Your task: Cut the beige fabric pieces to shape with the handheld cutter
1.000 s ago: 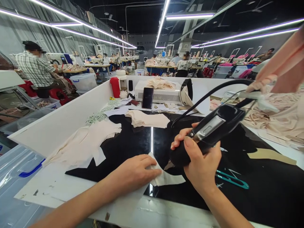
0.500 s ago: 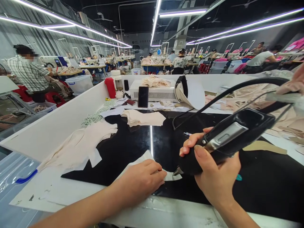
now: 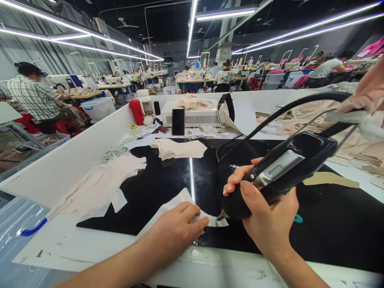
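Observation:
Under my left hand (image 3: 181, 224) is a pale fabric piece (image 3: 163, 210), held down on the black mat (image 3: 171, 176). The fingers are bent, with thumb and forefinger close together at the cloth. My right hand (image 3: 268, 224) is wrapped round a black corded hand tool (image 3: 285, 168) with a silver lever along its top. The tool slants down to the left. Its narrow metal tip (image 3: 221, 216) meets the fabric's right end; whether it presses into the cloth I cannot tell.
Pale fabric stacks lie at the back (image 3: 180, 149) and left (image 3: 99, 182). A phone (image 3: 178, 122) leans against a white vented box (image 3: 198, 116). The tool's thick black cable (image 3: 270, 116) arches above the mat. A blurred hand-like shape (image 3: 370, 88) shows at right.
The view has shifted slightly, moving most things a little left in the picture. Both hands keep their holds, and the tool tip stays at the fabric's right end.

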A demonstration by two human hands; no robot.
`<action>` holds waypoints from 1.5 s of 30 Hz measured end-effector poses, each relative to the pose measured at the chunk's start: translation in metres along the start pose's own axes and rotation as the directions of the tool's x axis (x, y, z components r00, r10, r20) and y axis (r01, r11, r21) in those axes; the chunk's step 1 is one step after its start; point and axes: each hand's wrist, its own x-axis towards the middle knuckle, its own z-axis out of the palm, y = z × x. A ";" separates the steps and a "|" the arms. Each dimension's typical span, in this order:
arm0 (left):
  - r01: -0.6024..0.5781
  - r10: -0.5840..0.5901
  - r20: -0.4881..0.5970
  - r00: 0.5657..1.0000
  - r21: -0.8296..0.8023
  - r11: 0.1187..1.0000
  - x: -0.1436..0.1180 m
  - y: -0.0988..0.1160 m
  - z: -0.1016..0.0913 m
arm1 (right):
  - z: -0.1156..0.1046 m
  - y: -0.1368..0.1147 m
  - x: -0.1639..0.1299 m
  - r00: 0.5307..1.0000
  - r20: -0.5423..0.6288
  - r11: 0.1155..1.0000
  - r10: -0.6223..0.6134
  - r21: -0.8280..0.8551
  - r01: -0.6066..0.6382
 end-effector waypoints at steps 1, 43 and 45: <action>0.002 -0.002 0.001 1.000 -0.004 1.000 0.000 0.000 0.000 | 0.001 0.001 0.001 1.000 0.002 1.000 -0.001 0.008 0.001; 0.104 -0.113 -0.051 0.992 -0.152 0.983 -0.002 0.001 0.005 | 0.022 0.027 0.013 0.998 0.056 0.999 0.025 -0.039 -0.023; 0.115 -0.120 -0.015 0.993 -0.194 0.974 -0.003 -0.002 0.000 | 0.017 0.025 0.017 0.998 0.056 0.998 0.014 -0.058 -0.010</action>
